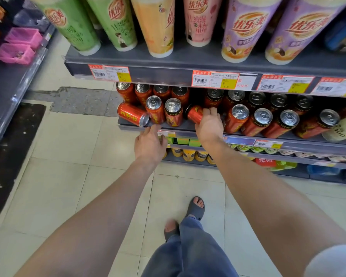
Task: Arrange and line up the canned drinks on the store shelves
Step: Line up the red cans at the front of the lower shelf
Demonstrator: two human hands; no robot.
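1. Right hand point(209, 124) grips a tipped red can point(195, 114) on the can shelf point(188, 126); left hand point(150, 143) hangs loose, grasping nothing.
2. At the left hand's 11 o'clock, a toppled can point(132, 114) overhangs the shelf edge; a nudge could roll it off.
3. Righting the gripped can may knock the upright cans point(164, 111) at its 9 o'clock.

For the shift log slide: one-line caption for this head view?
Right hand grips a tipped red can on the drinks shelf while the open left hand reaches toward another fallen can.

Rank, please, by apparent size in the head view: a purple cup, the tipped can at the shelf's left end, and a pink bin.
1. Purple cup, clearly largest, though nearest the camera.
2. Pink bin and tipped can look alike; the bin sits farther off, so unranked.
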